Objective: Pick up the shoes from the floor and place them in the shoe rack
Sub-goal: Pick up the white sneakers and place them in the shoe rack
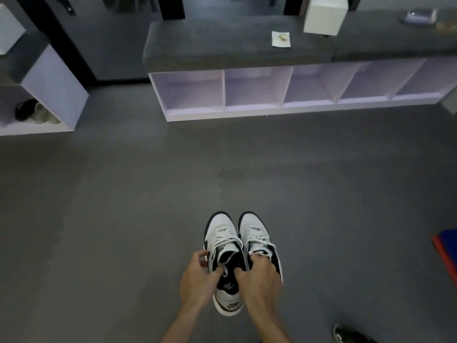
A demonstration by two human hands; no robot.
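Observation:
Two white and black sneakers sit side by side low in the middle of the view, toes pointing away from me. My left hand (pixel 197 278) grips the collar of the left sneaker (pixel 221 240), fingers inside its opening. My right hand (pixel 259 276) is closed on the collar of the right sneaker (pixel 254 231). Whether the soles touch the grey floor I cannot tell. A long white shoe rack (pixel 247 110) with several open cubbies stands across the floor ahead, under a dark grey cushioned top.
A second white cubby unit (pixel 57 95) at the left holds a dark shoe and a light shoe. A card (pixel 280 38) and a white box (pixel 324 14) lie on the bench top. Another shoe (pixel 346 334) lies at the bottom right, near a red and blue mat (pixel 445 251).

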